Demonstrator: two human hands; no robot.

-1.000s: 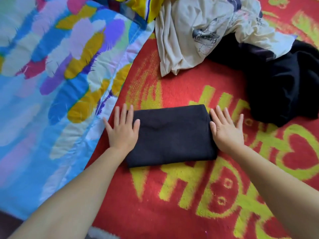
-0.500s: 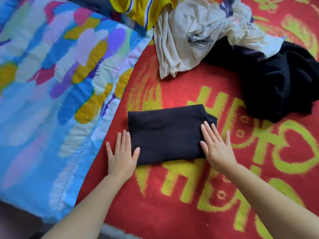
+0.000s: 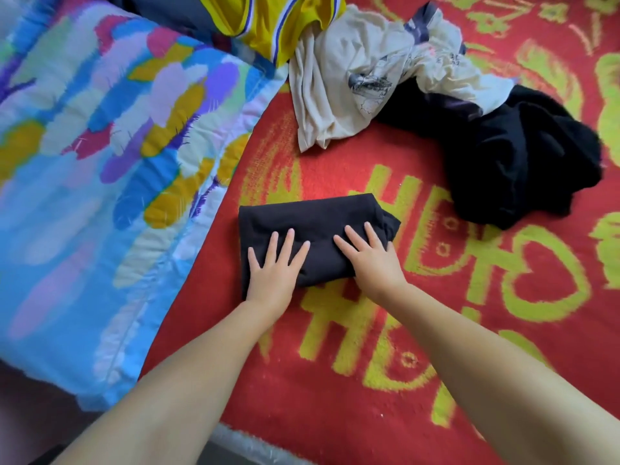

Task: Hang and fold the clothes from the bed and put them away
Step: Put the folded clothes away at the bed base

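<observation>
both hands have come in from the two ends of the folded black garment [image 3: 312, 223] and now lie on top of it, where a moment ago they sat at its left and right edges on the red blanket [image 3: 335, 380]. left hand [image 3: 273, 268] is flat on the near left part of the cloth, fingers straight and spread; right hand [image 3: 372, 260] is flat on the near right part, fingers also straight, pinching nothing. neither hand grips: both press down with open palms.

the garment sits as a small rectangle on the blanket, just right of the bright feather-print quilt [image 3: 100, 162], with a slight bulge between the hands and a loose corner poking out at its far right. this looks like a smoothing press to set the last fold, so this piece seems close to done and ready to be put away.

further back, a crumpled cream shirt [image 3: 352, 88], a heap of black clothes [image 3: 520, 162] and a yellow striped top [image 3: 275, 25] are not yet folded, so most of the job remains.
</observation>
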